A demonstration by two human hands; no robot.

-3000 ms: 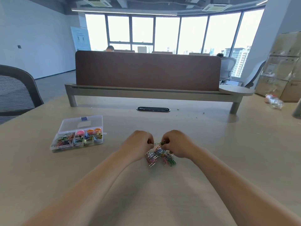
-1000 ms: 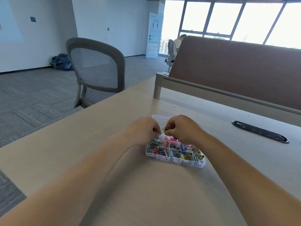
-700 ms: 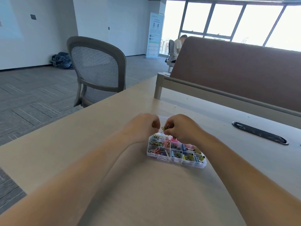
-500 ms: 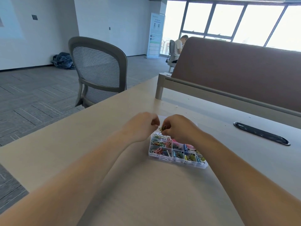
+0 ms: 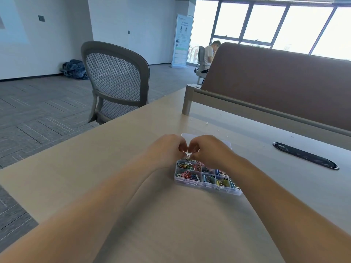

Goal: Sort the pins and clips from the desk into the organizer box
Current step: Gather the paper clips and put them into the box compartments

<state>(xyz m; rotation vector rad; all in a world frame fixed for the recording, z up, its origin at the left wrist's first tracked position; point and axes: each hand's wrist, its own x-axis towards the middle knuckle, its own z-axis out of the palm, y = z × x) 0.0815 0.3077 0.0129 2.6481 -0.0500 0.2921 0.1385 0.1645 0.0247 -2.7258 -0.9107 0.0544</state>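
Pinches, with left hand (image 5: 167, 150) and right hand (image 5: 208, 150) alike, one small tangle of paper clips (image 5: 189, 155), fingers curled in, knuckles almost meeting. Holds the tangle just above the far left corner of the organizer box (image 5: 207, 186), open on the pale surface (image 5: 123, 205) with its clear lid (image 5: 187, 136) laid flat behind. Finds the box straight below and slightly nearer than the pinch, its long axis running left to right across the view and slanting toward the near right. Shows loose coloured clips (image 5: 185, 168) in the left-end compartments and bulkier clips (image 5: 221, 182) further right, beside the right wrist. Looks to be working linked clips apart before dropping them. Calls, by that reading, for only a short lowering and a release into the left-end cells, the left hand being nearer that end. Cannot tell how many clips make up the tangle, nor whether any lie elsewhere on the surface. Beyond: mesh chair (image 5: 115, 78), brown desk divider (image 5: 275, 84).
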